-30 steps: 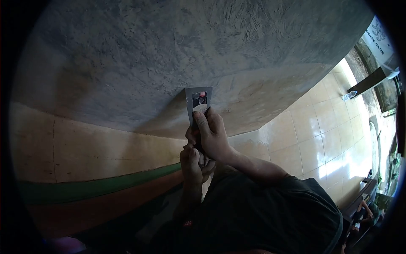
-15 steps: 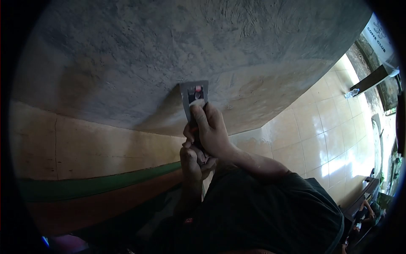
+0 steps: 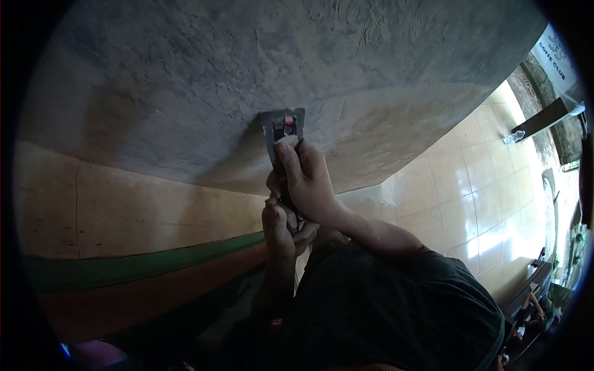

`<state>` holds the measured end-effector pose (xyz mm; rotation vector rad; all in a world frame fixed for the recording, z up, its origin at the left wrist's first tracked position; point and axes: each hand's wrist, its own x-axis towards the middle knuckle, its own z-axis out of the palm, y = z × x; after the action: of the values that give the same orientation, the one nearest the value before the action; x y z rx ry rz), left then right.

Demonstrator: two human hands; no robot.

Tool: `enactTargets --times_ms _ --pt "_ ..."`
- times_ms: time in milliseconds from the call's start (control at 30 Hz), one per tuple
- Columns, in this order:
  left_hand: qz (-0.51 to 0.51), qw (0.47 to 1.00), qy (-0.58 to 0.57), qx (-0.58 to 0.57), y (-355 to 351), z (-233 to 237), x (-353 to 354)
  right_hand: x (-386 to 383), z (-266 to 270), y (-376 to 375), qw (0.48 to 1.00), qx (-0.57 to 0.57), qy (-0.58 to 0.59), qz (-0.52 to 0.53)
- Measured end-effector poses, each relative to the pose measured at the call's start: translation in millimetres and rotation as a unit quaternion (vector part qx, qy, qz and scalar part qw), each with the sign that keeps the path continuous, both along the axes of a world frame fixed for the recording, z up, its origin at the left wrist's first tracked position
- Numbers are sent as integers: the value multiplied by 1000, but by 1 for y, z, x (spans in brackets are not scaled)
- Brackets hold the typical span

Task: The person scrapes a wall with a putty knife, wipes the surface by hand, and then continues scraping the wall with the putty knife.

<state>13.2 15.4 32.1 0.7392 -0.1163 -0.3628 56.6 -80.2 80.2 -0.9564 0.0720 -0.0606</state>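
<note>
My right hand (image 3: 303, 185) is closed round a putty knife (image 3: 283, 127), thumb pressed along its flat grey blade. The blade points up, its wide edge at the rough grey plastered wall (image 3: 346, 68), and a pale patch sits on it by my thumb. Just below, my left hand (image 3: 283, 229) is curled close against the lower end of the knife. Its fingers are bent in, and what they grip, if anything, is hidden.
A green and brown band (image 3: 148, 266) runs along at the left. Glossy floor tiles (image 3: 458, 185) lie to the right, with a plastic bottle (image 3: 514, 136) near a dark post. Another person (image 3: 531, 309) is partly visible at the lower right.
The putty knife and both hands have shifted slightly upward along the wall. Both hands keep about the same closed pose.
</note>
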Motion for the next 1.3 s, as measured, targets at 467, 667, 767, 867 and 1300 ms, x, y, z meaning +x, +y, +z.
enactTargets --times_ms 467,667,767,867,1300 --pt "65 996 -17 54 -3 -9 -12 -7 -9 -2 999 -48 -17 12" --pt "38 996 -32 79 -2 23 -10 -6 17 -5 1000 7 -29 -3" --pt "35 994 -54 94 -4 24 -16 -10 7 -3 999 5 -39 -11" --pt "50 993 -49 90 -1 21 -16 -7 4 0 1000 18 -22 -6" --pt "24 984 -112 136 2 24 -7 -3 10 2 997 32 -68 -10"
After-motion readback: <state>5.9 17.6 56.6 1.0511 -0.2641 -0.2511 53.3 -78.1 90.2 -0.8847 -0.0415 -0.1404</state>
